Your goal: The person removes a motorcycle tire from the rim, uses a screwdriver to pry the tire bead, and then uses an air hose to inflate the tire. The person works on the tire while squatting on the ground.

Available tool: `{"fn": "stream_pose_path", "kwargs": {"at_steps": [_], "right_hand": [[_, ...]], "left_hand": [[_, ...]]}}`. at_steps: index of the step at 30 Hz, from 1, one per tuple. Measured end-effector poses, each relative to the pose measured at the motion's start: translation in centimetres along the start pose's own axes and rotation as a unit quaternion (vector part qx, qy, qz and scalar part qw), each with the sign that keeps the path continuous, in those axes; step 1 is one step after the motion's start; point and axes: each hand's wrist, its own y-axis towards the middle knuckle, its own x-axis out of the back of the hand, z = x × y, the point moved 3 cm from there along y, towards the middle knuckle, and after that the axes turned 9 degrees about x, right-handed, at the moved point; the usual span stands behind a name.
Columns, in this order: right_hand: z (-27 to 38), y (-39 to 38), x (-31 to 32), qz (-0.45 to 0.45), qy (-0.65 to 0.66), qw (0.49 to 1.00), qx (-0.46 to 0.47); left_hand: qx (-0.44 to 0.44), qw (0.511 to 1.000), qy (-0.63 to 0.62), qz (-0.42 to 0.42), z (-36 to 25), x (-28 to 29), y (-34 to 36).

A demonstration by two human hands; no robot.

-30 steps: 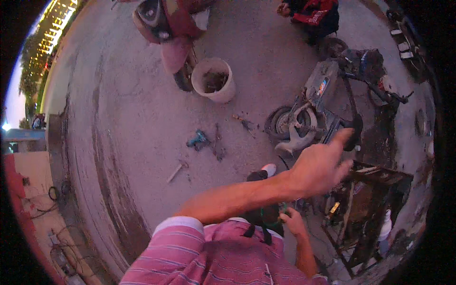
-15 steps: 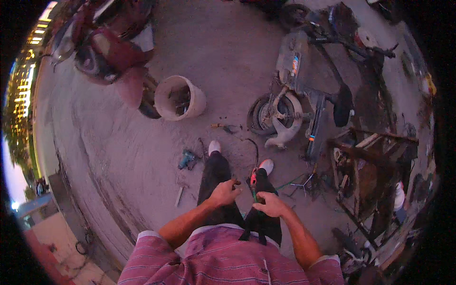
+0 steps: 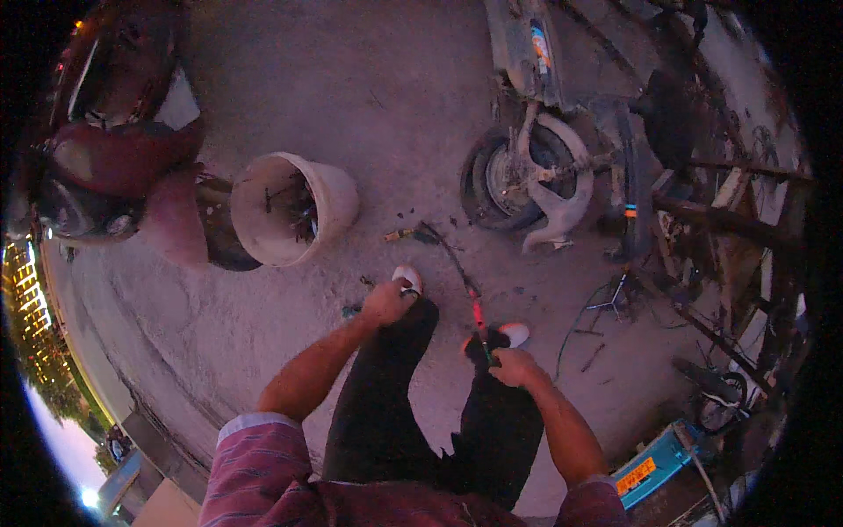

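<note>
Closest to the person, on the right, the right hand (image 3: 516, 366) has its grip closed narrow on the green end of a thin, flexible red-and-dark line (image 3: 478, 312), which stretches away above the grey ground (image 3: 378, 97), past a white shoe (image 3: 515, 334). The left hand (image 3: 386, 305) is over the black-trousered left leg (image 3: 378, 395), fingers bent; I can't tell whether its grip holds anything. A three-pronged metal piece (image 3: 615, 297) lies out to the right. Farther off, near the line's far end, rests a small tool with an orange-brown handle (image 3: 404, 234). Beyond are a whitish plastic bucket (image 3: 334, 206) holding dark scraps and a mud-caked wheel (image 3: 480, 189).
</note>
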Motion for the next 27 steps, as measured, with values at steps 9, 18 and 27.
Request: {"fn": "stream_pose_path", "kwargs": {"at_steps": [9,18,27], "right_hand": [[-23.5,20.0,-17.4,0.295,-0.099,0.95,-0.025],[-23.4,33.8,-0.7,-0.14,0.229,0.957,0.111],[-16.7,42.7,8.8,-0.397,0.612,0.676,0.105]], "left_hand": [[-0.056,0.998,0.017,0.004,10.1,-6.8,23.3],[-0.077,0.997,-0.015,-0.015,6.5,-9.0,34.0],[-0.153,0.987,-0.031,-0.043,3.7,-9.4,35.3]]}}
